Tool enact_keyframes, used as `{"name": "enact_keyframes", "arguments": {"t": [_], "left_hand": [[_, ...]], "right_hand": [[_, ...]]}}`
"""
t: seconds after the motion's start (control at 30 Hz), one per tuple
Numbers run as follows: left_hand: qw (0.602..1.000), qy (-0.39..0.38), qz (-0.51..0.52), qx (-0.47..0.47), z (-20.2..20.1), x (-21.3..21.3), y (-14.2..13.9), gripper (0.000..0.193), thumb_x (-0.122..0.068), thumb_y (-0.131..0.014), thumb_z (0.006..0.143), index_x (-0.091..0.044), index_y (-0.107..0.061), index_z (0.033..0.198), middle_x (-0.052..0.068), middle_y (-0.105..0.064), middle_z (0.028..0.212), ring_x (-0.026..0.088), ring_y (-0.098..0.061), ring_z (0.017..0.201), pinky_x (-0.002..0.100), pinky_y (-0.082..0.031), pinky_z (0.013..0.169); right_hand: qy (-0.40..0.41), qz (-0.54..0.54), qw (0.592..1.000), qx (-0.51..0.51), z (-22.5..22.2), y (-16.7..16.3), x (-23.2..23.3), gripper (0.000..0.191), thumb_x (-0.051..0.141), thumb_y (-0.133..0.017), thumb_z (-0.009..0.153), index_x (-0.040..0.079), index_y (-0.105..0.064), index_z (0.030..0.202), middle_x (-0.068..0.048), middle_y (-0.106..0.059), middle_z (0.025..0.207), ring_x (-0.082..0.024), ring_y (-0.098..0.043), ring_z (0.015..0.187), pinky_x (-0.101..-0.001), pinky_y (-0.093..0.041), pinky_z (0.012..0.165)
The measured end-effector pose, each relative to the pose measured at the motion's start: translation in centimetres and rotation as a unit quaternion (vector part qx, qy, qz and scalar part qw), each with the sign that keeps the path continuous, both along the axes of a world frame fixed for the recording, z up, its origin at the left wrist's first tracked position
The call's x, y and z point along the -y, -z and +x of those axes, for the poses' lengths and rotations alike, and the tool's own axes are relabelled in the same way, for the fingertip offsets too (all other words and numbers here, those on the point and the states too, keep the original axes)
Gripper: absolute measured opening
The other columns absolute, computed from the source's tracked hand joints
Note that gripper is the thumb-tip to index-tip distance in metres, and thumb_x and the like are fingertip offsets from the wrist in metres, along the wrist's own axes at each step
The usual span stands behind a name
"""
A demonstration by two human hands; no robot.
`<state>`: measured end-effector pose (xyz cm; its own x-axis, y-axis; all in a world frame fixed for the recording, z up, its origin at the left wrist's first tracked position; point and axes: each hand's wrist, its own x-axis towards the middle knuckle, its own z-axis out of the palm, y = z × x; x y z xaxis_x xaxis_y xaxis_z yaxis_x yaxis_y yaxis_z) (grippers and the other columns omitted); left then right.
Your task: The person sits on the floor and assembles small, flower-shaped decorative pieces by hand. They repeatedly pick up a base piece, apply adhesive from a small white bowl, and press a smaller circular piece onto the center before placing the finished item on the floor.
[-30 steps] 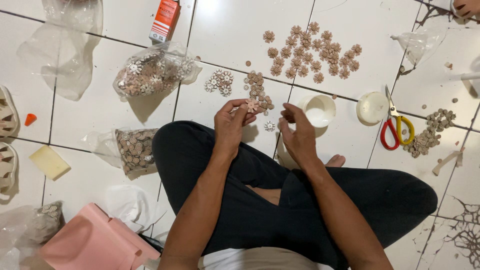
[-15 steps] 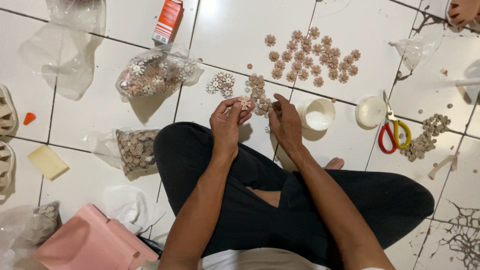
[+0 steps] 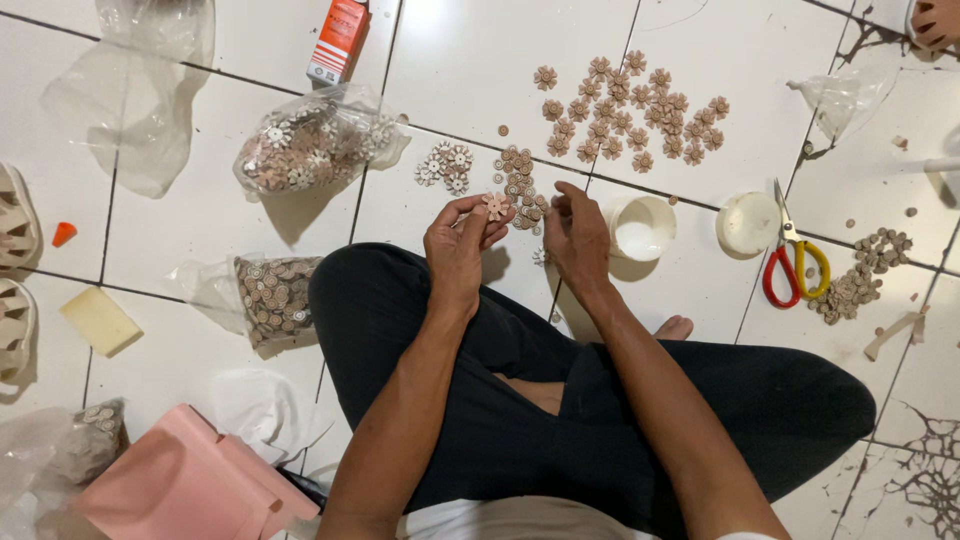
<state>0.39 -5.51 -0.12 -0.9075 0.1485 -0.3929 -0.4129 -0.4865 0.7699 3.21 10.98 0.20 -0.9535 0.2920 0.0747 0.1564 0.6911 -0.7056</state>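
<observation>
I sit cross-legged on a white tiled floor. My left hand [image 3: 458, 243] pinches a small tan flower-shaped piece [image 3: 495, 206] between thumb and fingers. My right hand [image 3: 575, 235] hovers just right of it, fingers curled, over a loose heap of small round pieces [image 3: 520, 187]. Whether the right fingers hold a piece I cannot tell. Beyond lies a spread of finished tan flower pieces [image 3: 632, 110], and a smaller pale cluster of flowers [image 3: 445, 167] lies to the left.
A white cup [image 3: 640, 228] and a white lid [image 3: 747, 222] stand right of my hands, then red-and-yellow scissors [image 3: 788, 262] and a pile of discs [image 3: 860, 280]. Two plastic bags of pieces [image 3: 310, 150] [image 3: 268, 296] lie left. An orange box [image 3: 338, 40] lies at the back, pink card [image 3: 180, 485] near left.
Both hands have moved a little forward and left over the heap. The left hand now shows a flower piece between its fingertips.
</observation>
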Motion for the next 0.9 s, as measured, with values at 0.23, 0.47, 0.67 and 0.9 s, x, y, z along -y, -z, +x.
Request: {"name": "enact_keyframes", "arguments": {"t": [0.23,0.47,0.67,0.9], "left_hand": [[1.000,0.012,-0.014,-0.002,-0.2,-0.2,-0.2,0.023,-0.012,-0.059,0.104,0.005,-0.063,0.118,0.020,-0.076,0.105,0.027,-0.077,0.100,0.032,-0.062,0.086],[1.000,0.019,-0.020,0.002,-0.2,-0.2,-0.3,0.022,-0.012,-0.058,0.104,0.005,-0.063,0.117,0.020,-0.077,0.104,0.026,-0.077,0.100,0.032,-0.062,0.086],[0.999,0.034,-0.030,-0.012,0.0,-0.3,-0.1,0.023,-0.013,-0.058,0.104,0.004,-0.064,0.118,0.017,-0.076,0.103,0.022,-0.076,0.096,0.031,-0.062,0.086],[0.997,0.062,-0.047,-0.027,0.4,-0.2,0.4,0.022,-0.011,-0.060,0.105,0.005,-0.066,0.119,0.016,-0.076,0.097,0.017,-0.072,0.088,0.031,-0.062,0.085]], "right_hand": [[-0.020,0.012,0.999,-0.033,-1.2,0.7,0.2,0.040,0.004,-0.069,0.096,0.006,-0.061,0.135,-0.013,-0.071,0.104,-0.025,-0.070,0.096,-0.0385,-0.057,0.085],[0.019,-0.218,0.976,0.002,-0.4,-0.4,-1.0,0.036,0.003,-0.067,0.099,0.002,-0.053,0.133,-0.008,-0.072,0.100,-0.014,-0.070,0.092,-0.0281,-0.055,0.078],[-0.011,-0.273,0.960,-0.054,1.1,-3.3,0.3,0.039,0.001,-0.071,0.100,0.001,-0.051,0.133,-0.007,-0.073,0.103,-0.012,-0.070,0.093,-0.0255,-0.057,0.080],[-0.028,-0.225,0.973,-0.054,0.3,-4.5,2.7,0.039,0.002,-0.073,0.098,0.002,-0.054,0.132,-0.008,-0.074,0.102,-0.013,-0.071,0.092,-0.0263,-0.057,0.079]]}}
